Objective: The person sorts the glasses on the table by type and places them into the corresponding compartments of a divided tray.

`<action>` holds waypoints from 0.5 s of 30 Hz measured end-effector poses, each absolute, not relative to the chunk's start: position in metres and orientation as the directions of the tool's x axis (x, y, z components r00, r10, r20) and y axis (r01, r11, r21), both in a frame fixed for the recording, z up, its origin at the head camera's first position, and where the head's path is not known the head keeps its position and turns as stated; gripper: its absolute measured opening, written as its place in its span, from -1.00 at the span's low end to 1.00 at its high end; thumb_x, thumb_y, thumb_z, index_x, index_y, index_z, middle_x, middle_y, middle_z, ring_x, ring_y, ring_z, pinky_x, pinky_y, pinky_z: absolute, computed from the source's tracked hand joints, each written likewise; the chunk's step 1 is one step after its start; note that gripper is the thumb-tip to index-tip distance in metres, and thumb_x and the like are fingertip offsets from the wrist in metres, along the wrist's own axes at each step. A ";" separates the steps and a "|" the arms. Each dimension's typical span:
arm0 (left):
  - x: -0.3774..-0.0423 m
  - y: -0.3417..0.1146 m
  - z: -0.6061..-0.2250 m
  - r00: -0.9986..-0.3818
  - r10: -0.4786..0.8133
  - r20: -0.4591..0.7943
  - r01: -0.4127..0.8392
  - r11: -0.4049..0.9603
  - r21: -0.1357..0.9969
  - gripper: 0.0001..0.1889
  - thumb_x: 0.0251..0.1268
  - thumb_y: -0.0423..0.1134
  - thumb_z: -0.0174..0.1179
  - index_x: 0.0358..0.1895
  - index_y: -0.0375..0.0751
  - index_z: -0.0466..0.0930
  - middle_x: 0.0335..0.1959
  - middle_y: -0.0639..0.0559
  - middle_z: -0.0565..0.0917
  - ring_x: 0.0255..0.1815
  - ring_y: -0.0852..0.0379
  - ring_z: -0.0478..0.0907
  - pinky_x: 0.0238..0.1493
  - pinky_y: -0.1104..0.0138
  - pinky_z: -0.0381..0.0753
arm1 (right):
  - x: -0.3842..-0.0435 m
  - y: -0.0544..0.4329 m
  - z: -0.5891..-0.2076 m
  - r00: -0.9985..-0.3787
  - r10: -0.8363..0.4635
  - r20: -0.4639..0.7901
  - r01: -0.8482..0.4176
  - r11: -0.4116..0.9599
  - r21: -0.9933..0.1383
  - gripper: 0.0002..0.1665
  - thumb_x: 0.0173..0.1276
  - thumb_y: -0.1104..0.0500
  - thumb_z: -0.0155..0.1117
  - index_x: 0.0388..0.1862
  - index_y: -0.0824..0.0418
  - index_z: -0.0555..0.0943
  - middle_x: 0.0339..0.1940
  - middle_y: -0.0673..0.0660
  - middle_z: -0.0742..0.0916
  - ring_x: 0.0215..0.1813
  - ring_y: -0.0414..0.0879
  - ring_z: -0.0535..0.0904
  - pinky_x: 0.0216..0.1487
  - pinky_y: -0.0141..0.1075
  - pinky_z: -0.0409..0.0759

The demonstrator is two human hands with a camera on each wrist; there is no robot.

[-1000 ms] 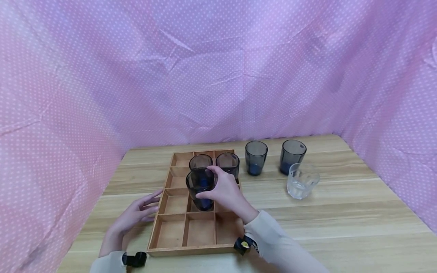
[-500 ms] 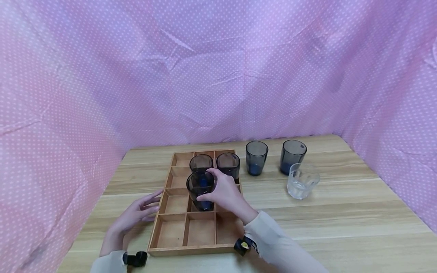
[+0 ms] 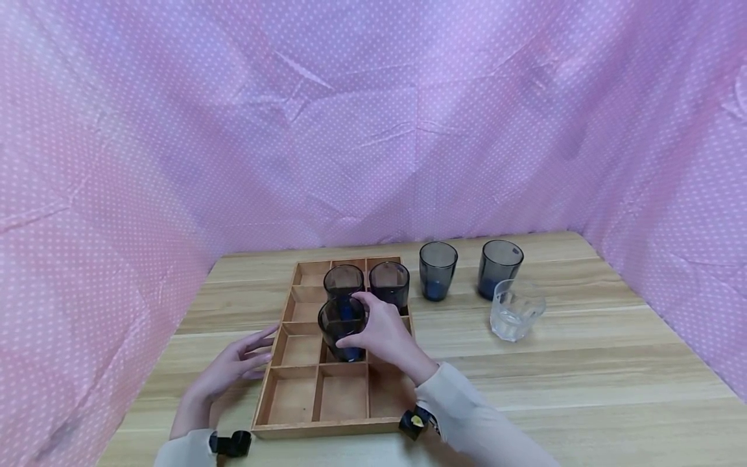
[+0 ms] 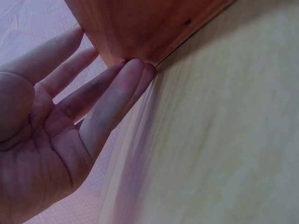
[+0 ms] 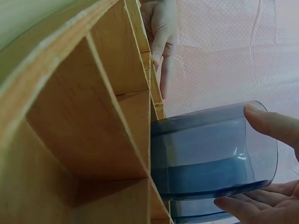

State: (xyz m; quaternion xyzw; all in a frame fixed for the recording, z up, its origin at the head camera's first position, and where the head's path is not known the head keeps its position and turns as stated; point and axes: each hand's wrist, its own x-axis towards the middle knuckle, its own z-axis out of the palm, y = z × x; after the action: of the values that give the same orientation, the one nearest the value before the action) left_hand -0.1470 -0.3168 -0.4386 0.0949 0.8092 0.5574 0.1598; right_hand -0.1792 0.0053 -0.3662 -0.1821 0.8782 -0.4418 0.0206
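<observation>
My right hand (image 3: 385, 329) grips a dark grey glass tumbler (image 3: 335, 331) near its rim, thumb on one side and fingers on the other. The tumbler's base reaches into a middle-column compartment of a wooden divided tray (image 3: 344, 428), one row back from the front. In the right wrist view the held tumbler (image 5: 205, 158) crosses the divider tops with its lower end hidden behind them. My left hand (image 3: 236, 363) lies at the tray's left side; the left wrist view has its extended fingertips touching the tray's wooden wall (image 4: 135, 28).
Behind the held one, two more dark tumblers, one left (image 3: 343, 277) and one right (image 3: 390, 280), stand in tray compartments. On the table (image 3: 583, 389) to the right are two dark tumblers (image 3: 438, 269) (image 3: 500, 263) and a clear glass (image 3: 515, 314). Pink dotted cloth (image 3: 373, 162) encloses the table.
My right hand has lowered the dark tumbler slightly, so its rim now sits lower over the tray compartment. The left hand has stayed in place.
</observation>
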 end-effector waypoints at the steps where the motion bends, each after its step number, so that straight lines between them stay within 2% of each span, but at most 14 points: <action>1: -0.147 -0.316 -0.439 -0.932 0.325 -0.158 -0.032 0.360 0.932 -0.32 0.45 -0.22 0.06 0.53 -0.25 0.00 0.39 -0.57 0.17 0.25 -0.04 0.44 0.03 0.22 0.68 | -0.179 0.005 -0.367 -0.934 -0.337 0.121 -0.298 0.543 -0.785 -0.05 -0.15 0.03 0.67 0.26 0.22 0.48 -0.24 0.07 0.67 -0.36 -0.15 0.40 -0.31 -0.34 0.45; 5: -0.148 -0.315 -0.439 -0.930 0.332 -0.159 -0.032 0.358 0.933 -0.32 0.45 -0.22 0.06 0.53 -0.25 -0.01 0.40 -0.57 0.15 0.31 -0.25 0.35 0.05 0.20 0.67 | -0.179 0.006 -0.371 -0.937 -0.328 0.120 -0.291 0.542 -0.788 -0.05 -0.17 0.02 0.68 0.24 0.21 0.48 -0.15 0.10 0.70 -0.30 -0.13 0.47 -0.28 -0.32 0.52; 10: -0.149 -0.316 -0.439 -0.932 0.325 -0.160 -0.036 0.355 0.934 -0.32 0.45 -0.23 0.07 0.53 -0.24 -0.01 0.39 -0.58 0.16 0.27 -0.15 0.41 0.03 0.23 0.68 | -0.178 0.005 -0.376 -0.936 -0.323 0.141 -0.295 0.500 -0.814 -0.06 -0.16 0.04 0.68 0.25 0.17 0.48 0.11 0.16 0.69 -0.06 -0.02 0.63 -0.04 -0.16 0.65; 15: -0.150 -0.319 -0.440 -0.929 0.333 -0.158 -0.034 0.351 0.936 -0.33 0.45 -0.24 0.06 0.53 -0.24 0.00 0.40 -0.57 0.16 0.26 -0.11 0.42 0.03 0.24 0.67 | -0.176 0.003 -0.385 -0.938 -0.319 0.135 -0.254 0.367 -0.895 -0.05 -0.11 0.13 0.65 0.30 0.18 0.43 0.23 0.17 0.63 0.18 0.05 0.58 0.19 -0.07 0.59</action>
State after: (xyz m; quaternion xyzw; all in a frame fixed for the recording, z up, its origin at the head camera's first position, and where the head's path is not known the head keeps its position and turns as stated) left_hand -0.1501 -0.3189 -0.4402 0.0930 0.8054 0.5621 0.1633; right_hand -0.1765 0.0027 -0.3848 -0.1734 0.8262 -0.5352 0.0305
